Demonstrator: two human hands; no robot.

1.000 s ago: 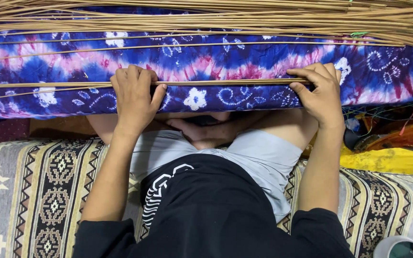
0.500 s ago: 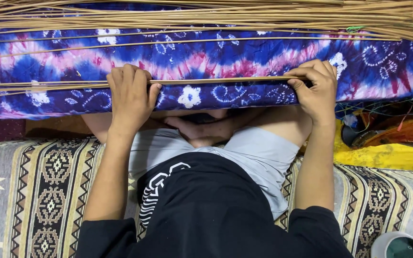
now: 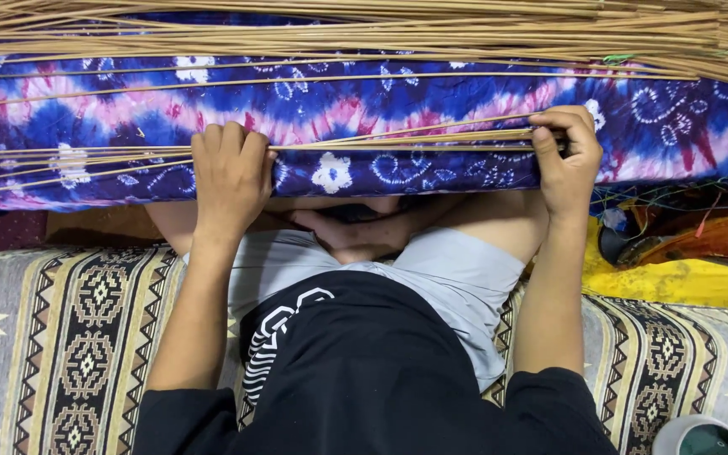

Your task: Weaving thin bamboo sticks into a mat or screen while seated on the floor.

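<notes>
Reeds (image 3: 398, 139), thin, straw-coloured and stiff, lie in a small bunch across the tie-dyed cloth (image 3: 431, 93), stretched sideways between the person's two hands; the left hand (image 3: 231, 177) lies palm-down over the bunch with its fingers curled over the strands, pressing them against the cloth; the right hand (image 3: 568, 160) pinches the other end, fingers hooked over the top and thumb beneath, so both hands are closed on the reeds. To handle such a bunch well, I judge, the strands should be kept parallel and level between the two grips, with even tension, since at the left they already fan apart into separate lines; a firm pinch at the right end would keep the tips aligned. The cloth is soft, patterned in blue, purple and pink with white flower shapes, draped over a padded edge; beyond it a large heap of loose reeds (image 3: 381, 25) runs across the top, dry and slightly tangled. Below, the person sits cross-legged in grey shorts (image 3: 457, 282) and a black shirt (image 3: 364, 379) on a woven rug (image 3: 69, 337) with a geometric pattern; yellow fabric (image 3: 676, 282) lies at the right, and a round cup (image 3: 705, 436) shows at the lower corner.
</notes>
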